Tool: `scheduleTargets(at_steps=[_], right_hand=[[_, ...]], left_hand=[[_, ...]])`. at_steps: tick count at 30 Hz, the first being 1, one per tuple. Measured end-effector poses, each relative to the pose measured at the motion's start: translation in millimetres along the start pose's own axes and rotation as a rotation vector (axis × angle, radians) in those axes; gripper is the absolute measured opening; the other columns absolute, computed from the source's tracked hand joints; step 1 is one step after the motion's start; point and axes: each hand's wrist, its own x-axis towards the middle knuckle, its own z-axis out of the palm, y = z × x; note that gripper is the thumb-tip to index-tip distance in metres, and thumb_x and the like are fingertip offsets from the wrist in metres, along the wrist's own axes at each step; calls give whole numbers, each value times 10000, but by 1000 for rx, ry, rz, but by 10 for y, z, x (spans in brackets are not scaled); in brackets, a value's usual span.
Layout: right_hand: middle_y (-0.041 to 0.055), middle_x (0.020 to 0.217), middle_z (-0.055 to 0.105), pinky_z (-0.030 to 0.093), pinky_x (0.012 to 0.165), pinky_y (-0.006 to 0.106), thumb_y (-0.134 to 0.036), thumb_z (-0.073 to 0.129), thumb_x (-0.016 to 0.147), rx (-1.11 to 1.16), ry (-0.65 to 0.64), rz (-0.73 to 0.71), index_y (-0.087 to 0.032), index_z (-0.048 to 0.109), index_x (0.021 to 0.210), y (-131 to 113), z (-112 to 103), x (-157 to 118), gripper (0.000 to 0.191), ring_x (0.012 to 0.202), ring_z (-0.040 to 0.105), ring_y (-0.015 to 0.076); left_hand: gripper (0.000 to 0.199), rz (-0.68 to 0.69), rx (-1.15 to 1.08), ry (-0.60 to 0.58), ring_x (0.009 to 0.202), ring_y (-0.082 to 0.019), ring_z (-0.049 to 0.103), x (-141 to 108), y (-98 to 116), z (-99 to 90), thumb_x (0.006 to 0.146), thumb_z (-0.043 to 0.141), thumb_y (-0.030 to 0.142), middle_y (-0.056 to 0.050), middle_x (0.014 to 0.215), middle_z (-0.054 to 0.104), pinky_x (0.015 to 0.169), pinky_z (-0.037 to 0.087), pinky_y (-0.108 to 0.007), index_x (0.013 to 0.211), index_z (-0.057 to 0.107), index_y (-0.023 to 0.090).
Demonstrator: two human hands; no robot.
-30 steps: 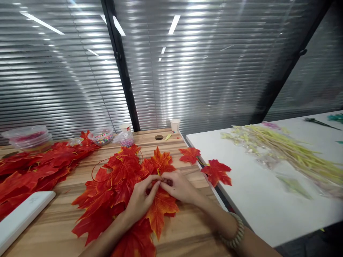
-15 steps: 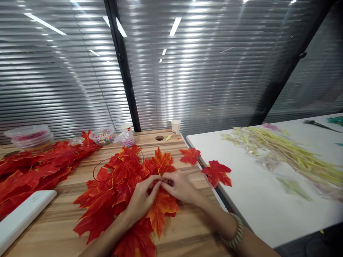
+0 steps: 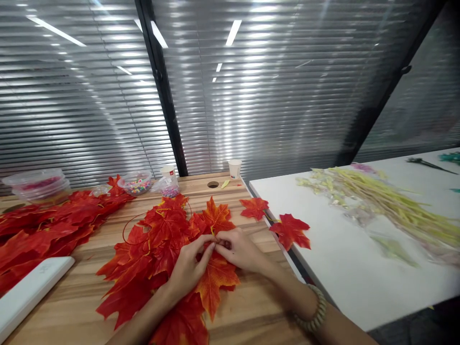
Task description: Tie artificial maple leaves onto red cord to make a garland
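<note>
My left hand [image 3: 190, 265] and my right hand [image 3: 239, 248] meet fingertip to fingertip over a heap of red artificial maple leaves [image 3: 165, 230]. Both are closed in a pinch at the yellow stem [image 3: 212, 231] of an orange-red maple leaf [image 3: 217, 214]. What exactly lies between the fingertips is too small to make out. Just below the hands spreads another orange maple leaf [image 3: 215, 282]. A thin red cord [image 3: 124, 235] loops out of the heap on its left side. Two single red leaves [image 3: 292, 231] lie to the right, across the table edge.
At the left are more red leaves [image 3: 46, 230], a white oblong device [image 3: 36, 292] and stacked plastic tubs [image 3: 39, 184]. Behind stand a bowl of beads [image 3: 135, 183], a bead bag [image 3: 169, 188] and paper cups [image 3: 235, 168]. Yellow strips [image 3: 395, 206] lie on the white table [image 3: 334, 268].
The view has shifted very slightly. Both hands keep their pinch at the same place, and the leaves lie as before.
</note>
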Motion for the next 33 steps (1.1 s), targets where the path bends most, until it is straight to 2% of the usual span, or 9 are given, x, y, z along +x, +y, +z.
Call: scheduleTargets(at_steps=[4, 11, 20, 33], right_hand=[[-25, 552, 512, 283, 497, 178, -125, 473, 759, 6, -6, 13, -140, 525, 627, -3, -3, 4, 143, 502, 430, 75], [-23, 542, 511, 277, 493, 181, -125, 477, 750, -7, -39, 46, -139, 516, 597, 7, -5, 9, 158, 492, 419, 74], [-27, 518, 500, 255, 477, 177, -121, 483, 743, -12, -47, 49, -135, 521, 585, 3, -7, 16, 163, 478, 401, 69], [-43, 500, 445, 250, 465, 178, -124, 466, 747, -7, -63, 34, -144, 477, 563, 4, -20, 11, 186, 463, 358, 66]], left_hand=[[181, -8, 0, -13, 602, -113, 573, -5, -13, 3, 851, 417, 241, 26, 606, 562, 607, 443, -199, 957, 548, 174], [171, -2, 21, -21, 593, -121, 557, -4, -9, 7, 849, 417, 234, 49, 504, 465, 583, 431, -198, 930, 554, 171], [204, -14, 8, -64, 561, -116, 539, 0, -21, 12, 854, 402, 240, 51, 517, 480, 572, 420, -199, 984, 544, 171], [174, -9, 11, -75, 590, -121, 548, -1, -1, 3, 861, 384, 246, 35, 571, 508, 592, 432, -207, 952, 519, 183]])
